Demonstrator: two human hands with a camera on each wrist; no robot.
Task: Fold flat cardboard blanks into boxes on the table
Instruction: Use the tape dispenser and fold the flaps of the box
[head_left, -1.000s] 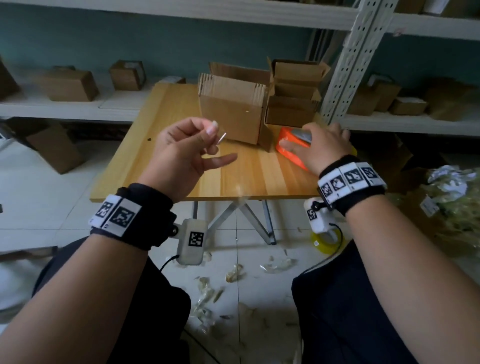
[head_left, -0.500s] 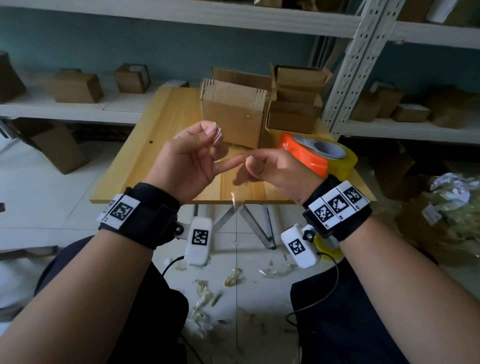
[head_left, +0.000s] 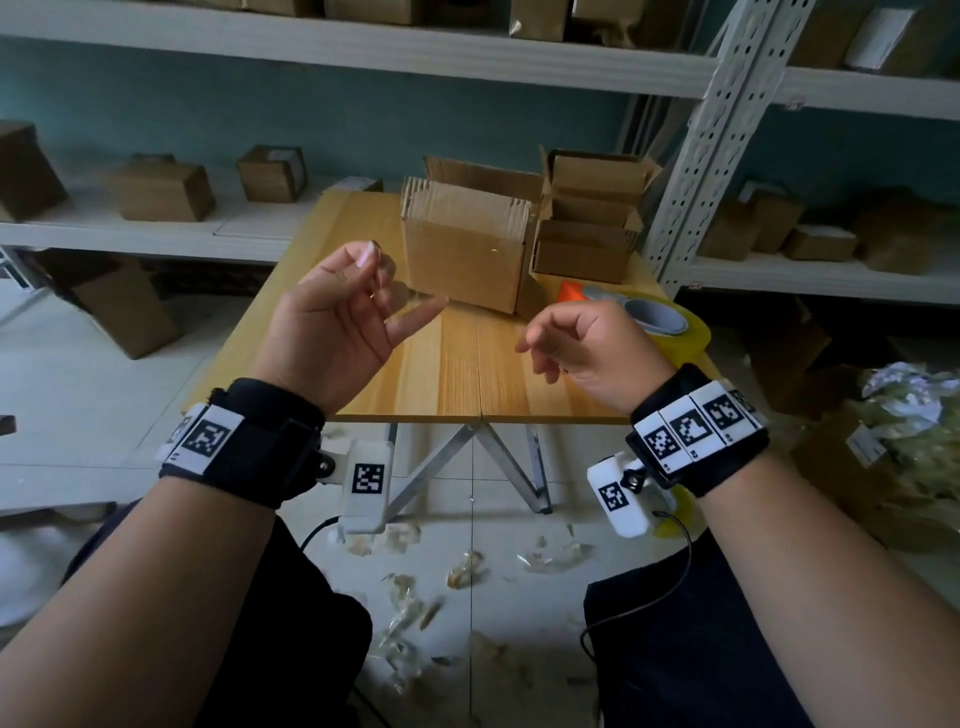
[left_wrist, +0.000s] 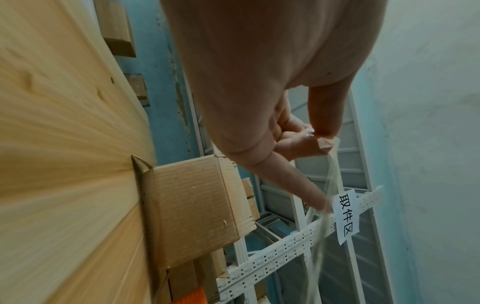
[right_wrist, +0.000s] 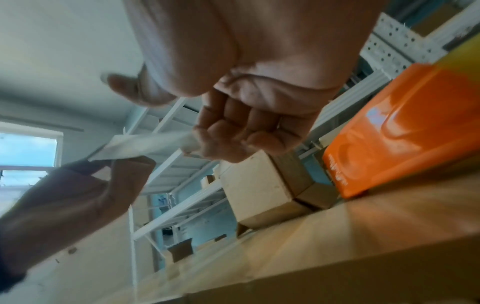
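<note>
Left hand (head_left: 332, 322) is held raised above the wooden table (head_left: 457, 369), palm up. A strip of clear tape (left_wrist: 331, 181) is pinched between its thumb and curled fingers, little finger stuck out straight; the tape hangs off the fingertips in the left wrist view.

Right hand (head_left: 592, 338) is held over the table's right part, fingers curled in. In the right wrist view the other end of the clear strip appears to be pinched at its fingertips (right_wrist: 221, 144), but blur leaves that contact uncertain.

Stack of flat cardboard blanks (head_left: 462, 249) is stood on edge at the table's far side. Folded open boxes (head_left: 587, 218) are stacked just beside it, on the right. Orange tape dispenser (head_left: 644, 317) is seen on the table behind the right hand.
</note>
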